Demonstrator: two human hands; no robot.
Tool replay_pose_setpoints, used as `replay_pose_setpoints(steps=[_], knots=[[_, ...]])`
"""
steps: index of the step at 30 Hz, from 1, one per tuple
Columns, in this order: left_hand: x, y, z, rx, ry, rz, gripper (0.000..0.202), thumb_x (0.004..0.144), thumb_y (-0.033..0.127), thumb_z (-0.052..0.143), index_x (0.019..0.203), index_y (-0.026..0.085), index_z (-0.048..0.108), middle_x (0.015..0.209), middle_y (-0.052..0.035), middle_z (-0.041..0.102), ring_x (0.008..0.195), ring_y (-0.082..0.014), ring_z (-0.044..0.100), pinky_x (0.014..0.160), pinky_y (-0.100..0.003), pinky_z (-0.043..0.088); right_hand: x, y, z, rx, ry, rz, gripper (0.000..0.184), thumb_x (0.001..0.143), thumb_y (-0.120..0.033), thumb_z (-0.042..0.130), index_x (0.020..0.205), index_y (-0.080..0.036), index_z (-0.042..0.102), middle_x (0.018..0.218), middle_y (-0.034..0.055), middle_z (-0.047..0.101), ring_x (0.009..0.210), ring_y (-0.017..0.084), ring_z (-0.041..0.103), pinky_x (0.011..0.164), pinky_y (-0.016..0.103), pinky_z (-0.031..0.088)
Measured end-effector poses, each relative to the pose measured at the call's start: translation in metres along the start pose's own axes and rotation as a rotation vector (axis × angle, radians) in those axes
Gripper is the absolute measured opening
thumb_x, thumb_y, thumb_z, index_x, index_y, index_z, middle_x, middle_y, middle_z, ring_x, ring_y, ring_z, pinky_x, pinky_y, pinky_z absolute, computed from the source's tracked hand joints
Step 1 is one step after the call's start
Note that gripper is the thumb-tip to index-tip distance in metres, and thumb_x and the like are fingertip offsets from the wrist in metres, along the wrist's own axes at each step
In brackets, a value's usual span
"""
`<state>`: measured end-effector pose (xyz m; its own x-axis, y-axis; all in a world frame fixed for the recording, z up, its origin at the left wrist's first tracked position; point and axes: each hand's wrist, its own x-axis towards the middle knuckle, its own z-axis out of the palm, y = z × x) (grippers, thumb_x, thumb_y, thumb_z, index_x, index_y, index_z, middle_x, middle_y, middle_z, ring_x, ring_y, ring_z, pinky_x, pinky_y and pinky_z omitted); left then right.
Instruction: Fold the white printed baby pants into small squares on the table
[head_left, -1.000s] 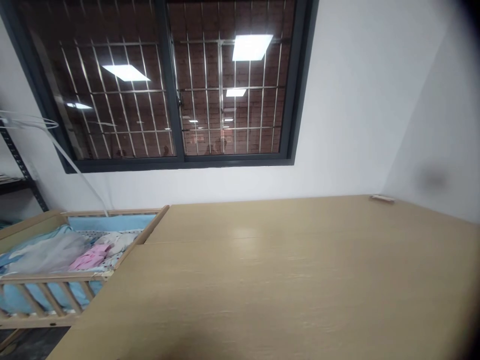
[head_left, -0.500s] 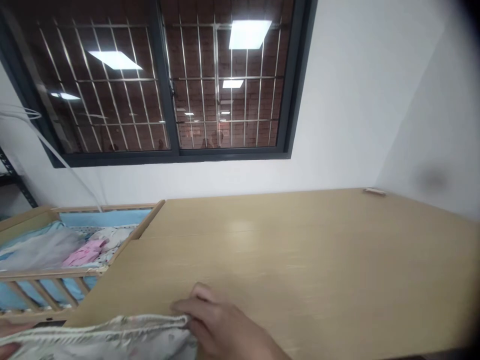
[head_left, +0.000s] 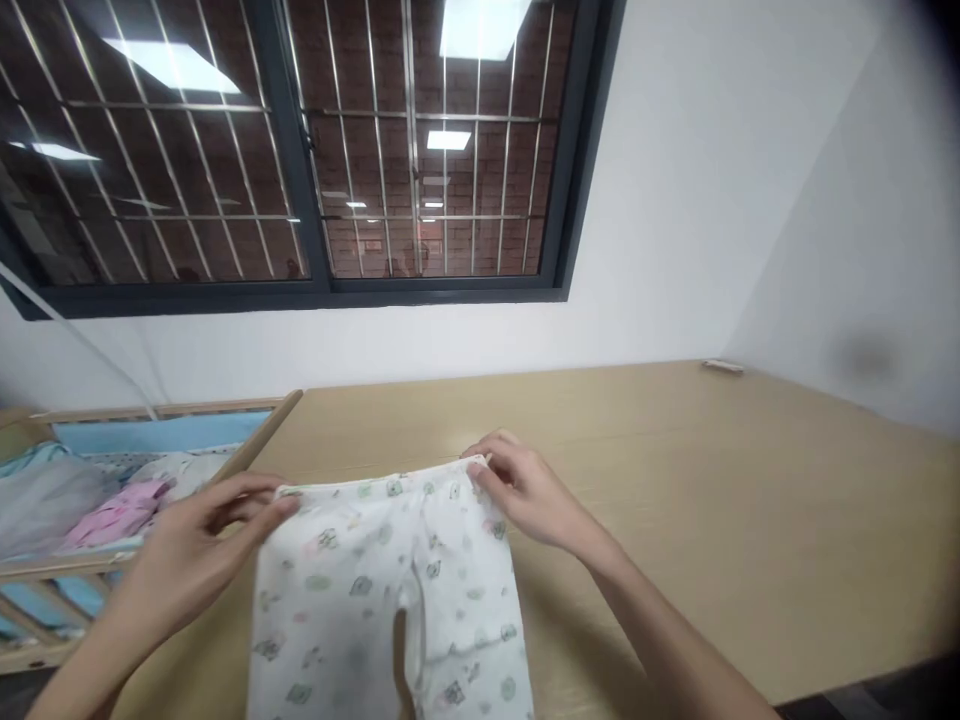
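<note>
A small pair of white baby pants (head_left: 360,580) with a green and grey print hangs spread out between my hands, over the front of the wooden table. My left hand (head_left: 202,540) pinches the left end of the waistband. At the right end, my right hand (head_left: 517,485) grips the other waistband corner between thumb and fingers. Both legs of the pants point down toward me, with a gap between them, and their lower ends run out of the picture.
The light wooden table (head_left: 675,520) reaches back to a white wall. On the left stands a wooden crib (head_left: 262,440) holding a pink cloth (head_left: 120,510) and other bedding. A small flat object (head_left: 722,367) lies at the table's far right corner. A barred window (head_left: 420,150) is above.
The pants have come up from the lower left edge into the middle, now spread flat between both hands. My left hand has come fully into view. The camera view has tilted down and shifted right.
</note>
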<state>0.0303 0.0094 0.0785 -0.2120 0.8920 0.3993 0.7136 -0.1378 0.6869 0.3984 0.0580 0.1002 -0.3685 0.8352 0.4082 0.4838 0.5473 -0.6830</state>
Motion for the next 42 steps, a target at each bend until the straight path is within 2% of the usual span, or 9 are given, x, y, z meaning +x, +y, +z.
replay_pose_setpoints(steps=[6,12,18,24,27,31,36,39,42], knots=[[0.082,-0.029,0.111,-0.005,-0.268,0.065,0.043,0.086,0.06,0.051,0.097,0.021,0.066,0.094,-0.0043,0.075,0.089,-0.024,0.069,0.078,-0.031,0.054,0.076,0.122,0.035,-0.098,-0.024,0.145,0.017,0.093,-0.018,0.056,0.103,-0.016,0.069,0.1,0.0079,0.067,0.085,0.017,0.061,0.077,0.028,0.047],[0.139,-0.07,0.197,0.177,-0.312,-0.041,0.023,0.092,0.035,0.049,0.083,0.018,0.063,0.081,-0.0044,0.069,0.08,-0.0204,0.064,0.071,-0.029,0.046,0.128,0.211,0.076,-0.128,0.009,0.299,0.012,0.087,-0.012,0.059,0.096,-0.017,0.065,0.087,0.0017,0.066,0.079,0.014,0.058,0.072,0.024,0.044],[0.163,-0.085,0.239,0.304,-0.298,-0.157,0.026,0.1,0.039,0.055,0.104,0.015,0.064,0.102,-0.0063,0.069,0.093,-0.0205,0.065,0.084,-0.037,0.051,0.148,0.251,0.091,-0.2,0.053,0.401,0.012,0.087,-0.011,0.06,0.092,-0.019,0.065,0.092,0.0025,0.068,0.088,0.016,0.059,0.081,0.026,0.042],[0.162,-0.079,0.246,0.391,-0.314,-0.217,0.031,0.099,0.044,0.058,0.111,0.016,0.063,0.107,-0.006,0.067,0.097,-0.0211,0.065,0.089,-0.042,0.053,0.155,0.268,0.1,-0.199,0.066,0.464,0.012,0.083,-0.01,0.065,0.089,-0.02,0.066,0.092,0.0034,0.067,0.09,0.017,0.06,0.085,0.028,0.042],[0.153,-0.06,0.238,0.437,-0.284,-0.188,0.028,0.101,0.034,0.051,0.119,0.014,0.059,0.116,-0.0128,0.065,0.11,-0.0263,0.062,0.095,-0.042,0.047,0.155,0.272,0.101,-0.141,0.062,0.488,0.011,0.084,-0.013,0.065,0.093,-0.02,0.067,0.082,0.001,0.067,0.079,0.015,0.061,0.079,0.026,0.044],[0.117,-0.008,0.236,0.455,-0.302,-0.041,0.032,0.101,0.028,0.041,0.125,0.012,0.054,0.13,-0.0216,0.059,0.128,-0.0327,0.051,0.104,-0.042,0.037,0.154,0.274,0.096,-0.05,0.053,0.498,0.009,0.083,-0.019,0.069,0.092,-0.017,0.068,0.079,0.0009,0.069,0.073,0.014,0.062,0.071,0.023,0.047],[0.011,0.07,0.25,0.356,-0.656,0.18,0.037,0.094,0.055,0.052,0.09,0.022,0.067,0.083,-0.0081,0.071,0.08,-0.0261,0.068,0.072,-0.035,0.048,0.153,0.272,0.09,0.037,0.02,0.506,0.01,0.083,-0.025,0.07,0.081,-0.015,0.069,0.071,0.0014,0.068,0.066,0.013,0.061,0.064,0.021,0.046],[-0.05,0.099,0.259,0.373,-0.856,0.305,0.056,0.091,0.066,0.043,0.086,0.018,0.071,0.08,-0.0162,0.071,0.077,-0.034,0.069,0.07,-0.045,0.049,0.152,0.271,0.09,0.045,0.043,0.529,0.011,0.081,-0.025,0.071,0.078,-0.015,0.068,0.072,0.0021,0.069,0.067,0.013,0.062,0.064,0.021,0.046],[-0.077,0.11,0.264,0.4,-0.938,0.31,0.057,0.091,0.062,0.041,0.092,0.015,0.074,0.087,-0.022,0.071,0.082,-0.0392,0.069,0.077,-0.056,0.048,0.152,0.27,0.092,0.051,0.065,0.544,0.01,0.08,-0.025,0.072,0.076,-0.016,0.067,0.076,0.0024,0.07,0.07,0.014,0.063,0.066,0.021,0.046]])
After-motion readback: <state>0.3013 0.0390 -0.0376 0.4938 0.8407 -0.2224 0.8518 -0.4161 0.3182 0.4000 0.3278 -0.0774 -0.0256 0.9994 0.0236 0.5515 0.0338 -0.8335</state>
